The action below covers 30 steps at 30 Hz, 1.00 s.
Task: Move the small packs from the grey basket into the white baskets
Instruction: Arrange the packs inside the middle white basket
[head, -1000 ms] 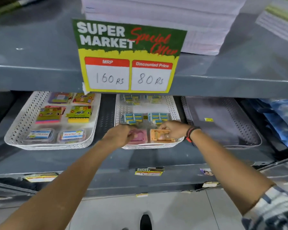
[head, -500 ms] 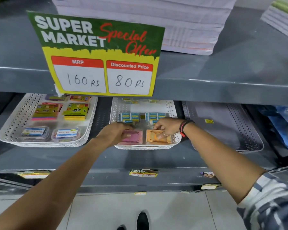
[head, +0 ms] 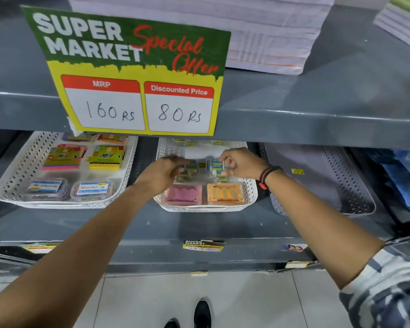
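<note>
Reaching into the middle white basket (head: 251,192), both hands are busy with the blue-and-yellow packs (head: 200,165) in its middle row. The left hand (head: 162,172) curls its fingers around the left pack there, and the right hand (head: 240,163) pinches the right pack between thumb and fingertips; whether the packs are being lifted or only straightened cannot be told, since the fingers cover most of them. Nearer in the same basket lie a pink pack (head: 183,194) and an orange pack (head: 225,194), side by side against the near rim, and more small packs show dimly at the far end under the upper shelf.

To the left, well apart, the second white basket (head: 14,185) holds colourful sticky-note packs and two clear labelled boxes near its front. To the right, the grey basket (head: 355,197) looks empty apart from a small yellow sticker (head: 297,171) on its floor.

Judging by that, the moving appears essentially finished, and what remains is tidying the rows. A price sign (head: 137,74) hangs from the shelf above.
</note>
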Motion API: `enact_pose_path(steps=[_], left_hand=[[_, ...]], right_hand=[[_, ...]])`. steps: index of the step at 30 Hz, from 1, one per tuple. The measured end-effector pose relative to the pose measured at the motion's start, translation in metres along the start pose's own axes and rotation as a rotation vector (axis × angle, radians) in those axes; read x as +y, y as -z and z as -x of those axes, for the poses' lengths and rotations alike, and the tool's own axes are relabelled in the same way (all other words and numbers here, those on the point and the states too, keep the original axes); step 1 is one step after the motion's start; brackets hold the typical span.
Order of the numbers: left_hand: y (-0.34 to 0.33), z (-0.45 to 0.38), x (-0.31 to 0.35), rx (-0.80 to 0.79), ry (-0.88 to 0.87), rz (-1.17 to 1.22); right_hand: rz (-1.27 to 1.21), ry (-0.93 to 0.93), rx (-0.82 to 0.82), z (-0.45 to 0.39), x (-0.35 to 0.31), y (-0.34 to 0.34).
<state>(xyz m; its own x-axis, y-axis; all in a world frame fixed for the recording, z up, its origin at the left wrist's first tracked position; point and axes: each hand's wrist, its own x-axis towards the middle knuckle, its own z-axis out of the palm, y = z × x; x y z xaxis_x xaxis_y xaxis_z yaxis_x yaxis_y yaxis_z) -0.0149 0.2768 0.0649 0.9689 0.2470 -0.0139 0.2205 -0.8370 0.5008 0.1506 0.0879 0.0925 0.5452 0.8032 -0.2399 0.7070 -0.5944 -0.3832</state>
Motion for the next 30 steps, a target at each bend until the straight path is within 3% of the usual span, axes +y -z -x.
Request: enact_pose_path(steps=[9,20,24,30], left_hand=[[-0.006,-0.048,-0.014,-0.281,0.021,-0.210],[-0.006,-0.052,-0.025,-0.277,-0.003,-0.264],[-0.002,-0.044,-0.022,-0.282,-0.007,-0.238],[0.042,-0.009,-0.029,-0.103,-0.073,-0.162]], right_hand=[[0.319,-0.061,-0.145,-0.027,0.004,-0.026],[0.329,-0.037,-0.101,-0.030,0.005,-0.026],[0.170,-0.088,-0.159,-0.022,-0.001,-0.016],[0.028,-0.009,-0.024,-0.001,-0.015,0.008]])
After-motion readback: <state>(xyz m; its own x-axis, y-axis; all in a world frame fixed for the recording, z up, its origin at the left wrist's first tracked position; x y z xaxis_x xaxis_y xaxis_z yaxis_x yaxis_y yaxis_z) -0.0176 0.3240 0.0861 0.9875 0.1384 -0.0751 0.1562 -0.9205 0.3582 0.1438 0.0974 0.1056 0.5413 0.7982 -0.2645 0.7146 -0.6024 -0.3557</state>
